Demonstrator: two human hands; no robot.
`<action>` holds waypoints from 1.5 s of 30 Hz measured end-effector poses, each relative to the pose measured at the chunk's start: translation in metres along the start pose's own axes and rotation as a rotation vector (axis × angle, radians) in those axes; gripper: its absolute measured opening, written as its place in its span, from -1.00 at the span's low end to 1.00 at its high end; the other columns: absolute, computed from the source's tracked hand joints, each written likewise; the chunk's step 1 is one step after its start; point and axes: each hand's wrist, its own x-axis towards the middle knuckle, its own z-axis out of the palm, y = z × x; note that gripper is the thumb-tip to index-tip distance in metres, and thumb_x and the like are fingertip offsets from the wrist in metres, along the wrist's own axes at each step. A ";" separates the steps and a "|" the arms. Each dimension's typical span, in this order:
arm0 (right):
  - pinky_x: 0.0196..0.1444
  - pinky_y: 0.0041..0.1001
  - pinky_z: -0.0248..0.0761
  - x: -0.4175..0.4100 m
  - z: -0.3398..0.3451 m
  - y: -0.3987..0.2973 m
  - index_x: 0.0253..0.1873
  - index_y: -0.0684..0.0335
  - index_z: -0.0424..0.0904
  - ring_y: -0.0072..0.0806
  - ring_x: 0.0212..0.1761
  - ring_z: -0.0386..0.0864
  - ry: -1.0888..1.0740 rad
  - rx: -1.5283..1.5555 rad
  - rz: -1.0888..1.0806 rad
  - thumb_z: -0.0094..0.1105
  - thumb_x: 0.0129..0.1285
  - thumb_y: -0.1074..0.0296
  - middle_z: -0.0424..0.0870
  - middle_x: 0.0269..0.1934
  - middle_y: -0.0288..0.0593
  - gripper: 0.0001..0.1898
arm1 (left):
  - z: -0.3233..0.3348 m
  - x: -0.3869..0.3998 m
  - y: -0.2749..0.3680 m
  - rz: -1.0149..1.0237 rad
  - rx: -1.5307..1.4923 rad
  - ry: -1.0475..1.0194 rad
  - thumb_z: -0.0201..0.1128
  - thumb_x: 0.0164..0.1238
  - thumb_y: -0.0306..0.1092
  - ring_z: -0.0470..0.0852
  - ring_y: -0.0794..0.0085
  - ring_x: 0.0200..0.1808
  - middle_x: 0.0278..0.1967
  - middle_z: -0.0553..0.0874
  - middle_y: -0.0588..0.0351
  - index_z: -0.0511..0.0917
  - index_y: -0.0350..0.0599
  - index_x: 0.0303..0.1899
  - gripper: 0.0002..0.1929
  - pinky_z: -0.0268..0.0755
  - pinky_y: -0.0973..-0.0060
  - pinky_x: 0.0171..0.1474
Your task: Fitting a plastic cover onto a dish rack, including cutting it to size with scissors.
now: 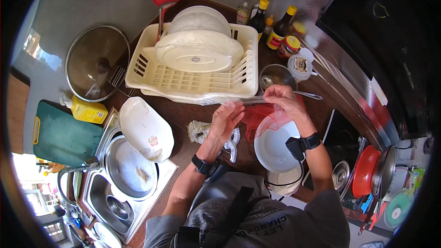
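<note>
A thin clear plastic film (254,100) is stretched between my left hand (225,119) and my right hand (283,101), pinched in the fingers of each. Below the film, a sheer red plastic bag (253,117) spreads on the brown counter and partly over a white bowl (272,148) under my right wrist. Crumpled pieces of clear and whitish plastic (234,144) lie beside my left forearm. Just beyond my hands stands a cream dish rack (193,88) holding white plates and an oval platter (198,50) upright.
Left are a metal sink (106,213) with a basin of suds (132,165), an octagonal floral dish (146,129), a yellow soap bottle (89,110) and a green cutting board (67,134). Sauce bottles (280,29) and a metal bowl with a spoon (278,72) stand at the back right.
</note>
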 end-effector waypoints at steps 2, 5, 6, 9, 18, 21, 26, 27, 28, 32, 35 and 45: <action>-0.45 -0.72 0.23 0.000 -0.002 0.003 -0.35 0.25 0.50 -0.75 -0.49 0.40 -0.004 -0.020 -0.011 0.20 0.02 0.43 0.51 -0.49 -0.40 -0.90 | -0.001 -0.001 -0.001 0.003 -0.006 -0.013 0.20 0.19 -0.35 0.57 0.43 -0.12 -0.19 0.62 0.12 0.53 -0.08 -0.22 -0.86 0.43 0.48 -0.05; -0.49 -0.73 0.20 0.002 -0.005 0.007 -0.35 0.23 0.48 -0.76 -0.51 0.38 -0.032 -0.034 -0.048 0.18 0.00 0.42 0.49 -0.50 -0.42 -0.89 | -0.001 0.000 -0.003 -0.001 0.003 -0.001 0.20 0.18 -0.36 0.57 0.43 -0.12 -0.19 0.62 0.11 0.53 -0.08 -0.22 -0.85 0.44 0.48 -0.05; -0.45 -0.72 0.21 0.005 -0.006 0.007 -0.35 0.23 0.47 -0.75 -0.47 0.38 -0.062 -0.028 -0.076 0.18 0.00 0.42 0.47 -0.49 -0.41 -0.89 | -0.002 0.000 -0.003 0.003 0.004 0.000 0.20 0.18 -0.36 0.57 0.43 -0.12 -0.19 0.62 0.11 0.53 -0.08 -0.22 -0.85 0.44 0.48 -0.05; -0.38 -0.71 0.22 0.009 -0.010 0.005 -0.33 0.25 0.47 -0.74 -0.42 0.37 -0.094 -0.043 -0.058 0.18 -0.02 0.40 0.45 -0.47 -0.41 -0.86 | -0.004 0.001 -0.003 0.003 0.011 0.008 0.20 0.18 -0.36 0.57 0.44 -0.13 -0.20 0.63 0.12 0.54 -0.09 -0.22 -0.86 0.44 0.48 -0.05; -0.44 -0.43 0.31 0.016 0.000 -0.016 -0.36 0.23 0.55 -0.42 -0.49 0.49 0.078 -0.787 -0.233 0.17 -0.01 0.35 0.52 -0.51 -0.23 -0.88 | -0.003 0.003 -0.003 0.017 0.047 0.013 0.20 0.18 -0.36 0.57 0.45 -0.13 -0.21 0.63 0.13 0.55 -0.10 -0.23 -0.86 0.45 0.50 -0.06; -0.35 -0.31 0.32 0.019 0.000 -0.012 -0.37 0.21 0.55 -0.26 -0.41 0.50 0.331 -1.025 -0.267 0.15 -0.02 0.39 0.51 -0.49 -0.16 -0.90 | -0.004 0.005 -0.003 0.008 0.051 0.021 0.21 0.18 -0.37 0.57 0.45 -0.13 -0.21 0.63 0.13 0.55 -0.10 -0.23 -0.86 0.45 0.51 -0.07; -0.23 -0.31 0.30 0.028 0.028 -0.030 -0.39 0.20 0.54 -0.25 -0.31 0.48 0.560 -1.091 -0.630 0.14 -0.01 0.37 0.50 -0.47 -0.18 -0.92 | -0.007 0.010 -0.006 -0.002 0.065 0.012 0.25 0.14 -0.34 0.55 0.42 -0.09 -0.21 0.62 0.13 0.55 -0.09 -0.25 -0.84 0.41 0.45 -0.01; -0.20 -0.31 0.29 0.032 0.038 -0.034 -0.39 0.20 0.54 -0.24 -0.28 0.46 0.447 -1.010 -0.659 0.14 -0.01 0.36 0.50 -0.46 -0.17 -0.91 | -0.009 0.011 -0.006 0.001 0.063 0.013 0.25 0.14 -0.34 0.55 0.42 -0.09 -0.21 0.62 0.13 0.55 -0.09 -0.25 -0.84 0.41 0.45 -0.01; -0.21 -0.30 0.29 0.038 0.047 -0.035 -0.37 0.21 0.55 -0.21 -0.29 0.47 0.332 -0.947 -0.620 0.12 0.02 0.34 0.51 -0.44 -0.13 -0.89 | -0.009 0.013 -0.007 -0.002 0.053 0.012 0.24 0.14 -0.35 0.55 0.42 -0.10 -0.22 0.62 0.14 0.55 -0.08 -0.25 -0.85 0.41 0.45 -0.02; -0.26 -0.38 0.35 0.069 0.074 -0.027 -0.36 0.28 0.58 -0.25 -0.37 0.52 0.047 -0.900 -0.478 0.14 0.07 0.27 0.57 -0.44 -0.09 -0.81 | -0.008 0.014 -0.007 0.008 0.023 0.007 0.23 0.16 -0.36 0.56 0.42 -0.12 -0.24 0.62 0.16 0.55 -0.08 -0.26 -0.88 0.43 0.46 -0.04; -0.35 -0.39 0.38 0.083 0.081 -0.030 -0.44 0.33 0.58 -0.27 -0.45 0.56 -0.206 -0.791 -0.117 0.22 -0.04 0.19 0.60 -0.51 -0.09 -0.74 | -0.008 0.015 -0.009 0.011 0.006 -0.011 0.21 0.18 -0.37 0.58 0.45 -0.15 -0.23 0.63 0.14 0.55 -0.11 -0.25 -0.87 0.45 0.51 -0.08; -0.39 -0.46 0.35 0.097 0.083 -0.016 -0.39 0.39 0.54 -0.40 -0.49 0.54 -0.160 -0.478 -0.130 0.18 -0.01 0.27 0.58 -0.54 -0.07 -0.76 | -0.012 0.018 -0.008 -0.016 0.010 0.013 0.23 0.16 -0.35 0.57 0.43 -0.13 -0.24 0.62 0.16 0.55 -0.09 -0.25 -0.86 0.44 0.47 -0.06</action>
